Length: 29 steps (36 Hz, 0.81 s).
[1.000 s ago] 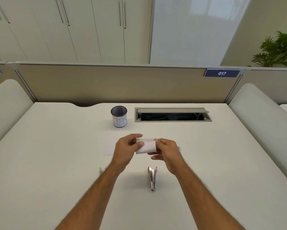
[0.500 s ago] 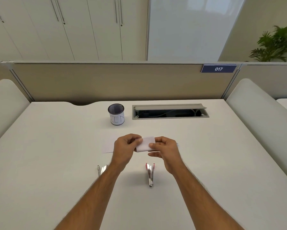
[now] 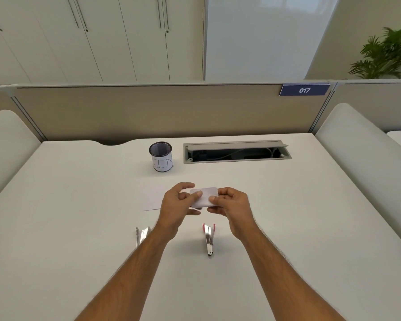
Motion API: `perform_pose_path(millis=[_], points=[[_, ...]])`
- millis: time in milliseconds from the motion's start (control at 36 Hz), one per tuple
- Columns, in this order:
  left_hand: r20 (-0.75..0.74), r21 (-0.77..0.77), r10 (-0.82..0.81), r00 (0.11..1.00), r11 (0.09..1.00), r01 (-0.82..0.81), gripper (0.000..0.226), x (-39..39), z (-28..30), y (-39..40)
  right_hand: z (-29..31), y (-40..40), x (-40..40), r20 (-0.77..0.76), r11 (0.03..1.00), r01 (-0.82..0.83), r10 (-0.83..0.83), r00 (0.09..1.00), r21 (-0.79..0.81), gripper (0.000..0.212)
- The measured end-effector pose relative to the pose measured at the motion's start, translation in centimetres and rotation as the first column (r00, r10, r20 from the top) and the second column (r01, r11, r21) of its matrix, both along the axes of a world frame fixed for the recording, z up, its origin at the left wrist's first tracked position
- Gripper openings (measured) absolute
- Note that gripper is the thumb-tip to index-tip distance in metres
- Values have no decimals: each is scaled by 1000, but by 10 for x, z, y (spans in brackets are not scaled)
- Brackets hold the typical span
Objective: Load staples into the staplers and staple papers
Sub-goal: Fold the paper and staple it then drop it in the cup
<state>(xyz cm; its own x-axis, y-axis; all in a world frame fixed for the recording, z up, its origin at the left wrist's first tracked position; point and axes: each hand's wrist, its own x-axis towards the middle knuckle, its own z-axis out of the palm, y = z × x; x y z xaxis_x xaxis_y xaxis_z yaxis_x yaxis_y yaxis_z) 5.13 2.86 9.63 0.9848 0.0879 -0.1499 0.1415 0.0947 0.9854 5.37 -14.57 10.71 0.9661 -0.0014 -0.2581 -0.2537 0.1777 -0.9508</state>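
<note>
On the white tabletop [image 3: 67, 228], an opened stapler [image 3: 142, 235] lies partly hidden behind the left forearm. A sheet of paper [image 3: 153, 201] lies flat just beyond the left hand [image 3: 176, 208], which pinches the left end of a small white box [image 3: 205, 196], held above the tabletop. A second opened stapler [image 3: 209, 238], with pink trim, lies between the forearms. The right hand [image 3: 233, 208] grips the box's right end. Farther back stands a mesh pen cup [image 3: 161, 156], with a cable tray [image 3: 237, 152] to its right.

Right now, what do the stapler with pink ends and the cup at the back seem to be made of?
Stapler with pink ends: probably shiny bare metal, by its bright reflections, with pink tips that look like plastic. Cup: apparently dark wire mesh, see-through near the rim, wrapped in a white paper label.
</note>
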Motion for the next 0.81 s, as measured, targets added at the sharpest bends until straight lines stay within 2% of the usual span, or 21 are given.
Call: perform_pose_path(millis=[83, 222, 389, 528, 667, 806], points=[[-114, -82, -65, 991, 995, 56, 31, -7, 2, -5, 2, 1, 2, 18, 1000, -6, 6, 1000, -17, 18], [-190, -123, -112, 975, 988, 89, 23, -12, -1, -9, 6, 1, 3, 29, 999, -26, 27, 999, -41, 19], [-155, -34, -85, 984, 996, 81, 17, -11, -2, -7, 5, 1, 0, 15, 999, -33, 33, 999, -36, 21], [-134, -15, -48, 990, 999, 47, 18, -9, -2, -7, 4, 5, -3, -41, 994, -109, 108, 993, -32, 29], [-126, -15, -48, 991, 999, 46, 19, -10, -5, -7, 2, 4, -1, -25, 997, -60, 59, 998, -48, 32], [-141, -19, -59, 988, 998, 57, 17, -10, -5, -7, -4, 3, 1, -19, 997, -22, 21, 1000, -68, 25]])
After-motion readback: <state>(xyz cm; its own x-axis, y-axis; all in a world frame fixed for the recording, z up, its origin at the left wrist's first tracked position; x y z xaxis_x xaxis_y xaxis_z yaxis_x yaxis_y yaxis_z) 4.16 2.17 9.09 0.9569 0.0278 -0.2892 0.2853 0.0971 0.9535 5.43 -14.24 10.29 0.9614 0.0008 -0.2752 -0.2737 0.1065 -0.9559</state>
